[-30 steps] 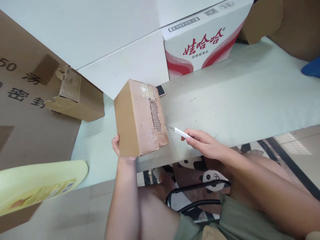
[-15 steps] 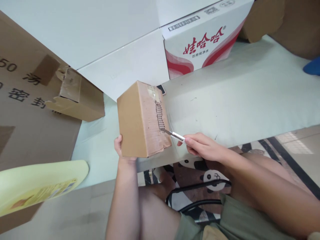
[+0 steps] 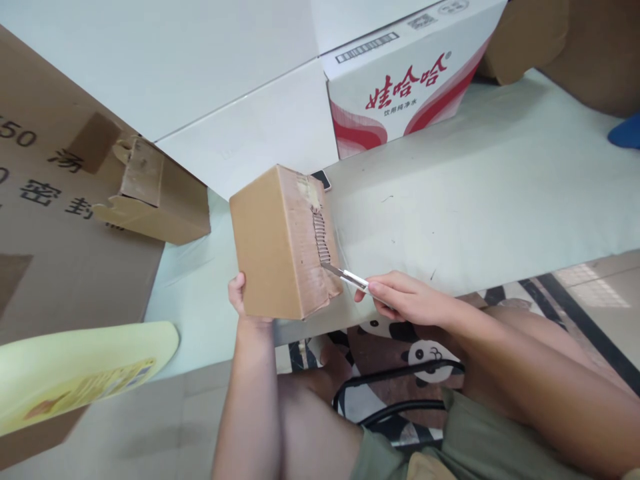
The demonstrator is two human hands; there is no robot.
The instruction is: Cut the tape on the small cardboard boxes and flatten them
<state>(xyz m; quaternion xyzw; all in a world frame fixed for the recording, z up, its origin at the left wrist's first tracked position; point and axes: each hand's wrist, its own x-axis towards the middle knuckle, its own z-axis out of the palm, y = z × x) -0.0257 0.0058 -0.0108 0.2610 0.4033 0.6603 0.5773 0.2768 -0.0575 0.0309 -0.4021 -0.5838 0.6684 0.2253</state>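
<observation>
The left hand's (image 3: 238, 295) partly hidden fingers grip the cardboard box (image 3: 265, 247), apparently steadying it over the bench (image 3: 425, 213). Right of the box, the right hand's (image 3: 403, 297) fingers are closed around a knife (image 3: 354, 279), its blade (image 3: 333, 270) at the torn strip (image 3: 321, 238).

Matt, smooth cardboard was shown on the broad side of the held box (image 3: 265, 247); rough, ribbed corrugation was bared in its torn patch (image 3: 321, 238), near slightly shiny tape (image 3: 309, 191). The knife (image 3: 354, 280) was formed of a metal blade (image 3: 332, 270) and a plastic-looking handle (image 3: 361, 284). Smooth plastic was seen in the yellow bottle (image 3: 90, 363), matt cloth in the green shorts (image 3: 500, 433), glossy tile on the floor (image 3: 595, 290).
</observation>
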